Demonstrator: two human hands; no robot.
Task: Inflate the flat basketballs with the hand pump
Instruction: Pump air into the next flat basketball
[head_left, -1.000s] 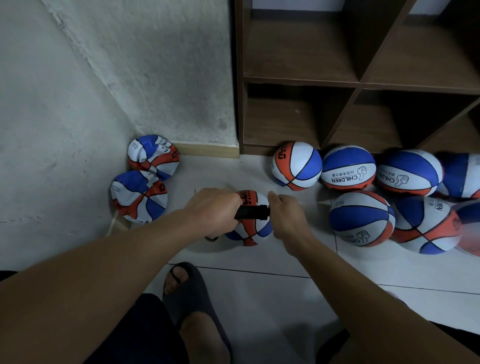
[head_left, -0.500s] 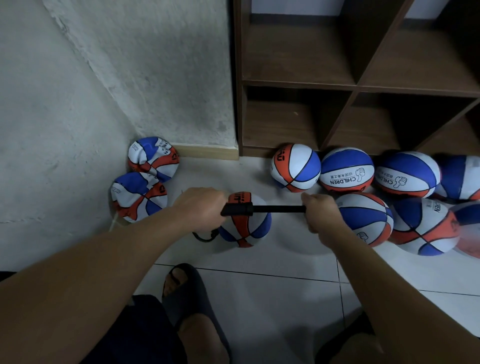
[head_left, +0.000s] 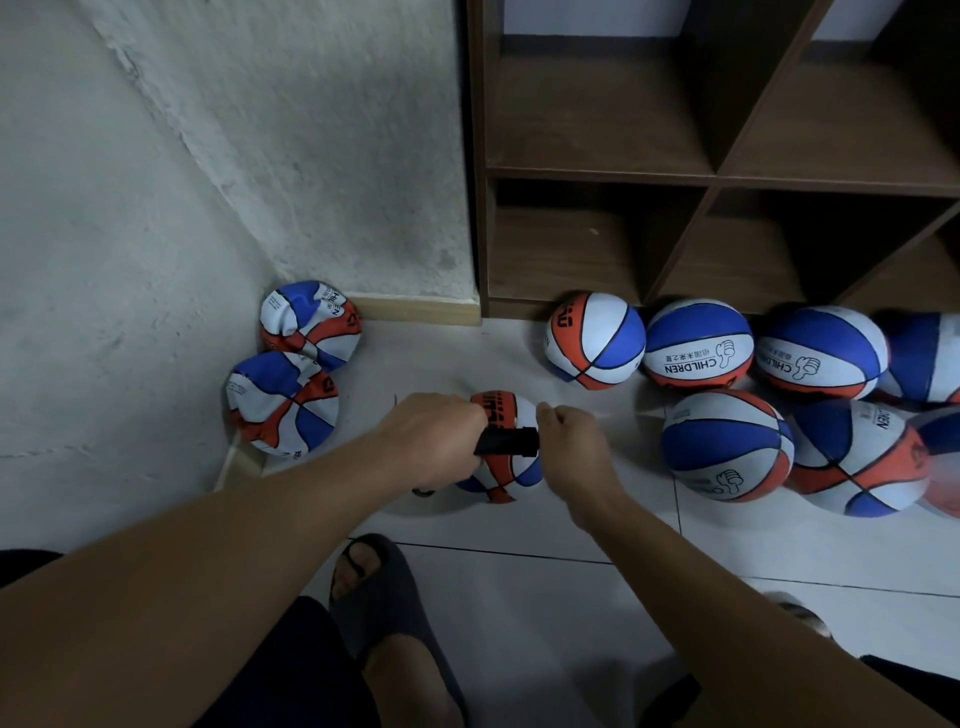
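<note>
A black hand pump (head_left: 508, 441) is held level just above a small red, white and blue basketball (head_left: 506, 470) on the floor tiles. My left hand (head_left: 431, 434) grips the pump's barrel. My right hand (head_left: 571, 449) grips the handle, pushed in close against the barrel's end. A thin black hose (head_left: 423, 491) loops under my left hand towards the ball. Two crumpled flat basketballs (head_left: 311, 322) (head_left: 283, 402) lie in the corner at the left wall.
Several round basketballs (head_left: 727, 447) crowd the floor at the right, in front of a dark wooden shelf unit (head_left: 717, 176). My foot in a dark slipper (head_left: 389, 597) is on the tiles below the pump. The rough grey wall (head_left: 130, 234) closes the left side.
Half a second ago my right hand had the handle pulled out to the right with the rod showing. Now it has pushed back in against the barrel.
</note>
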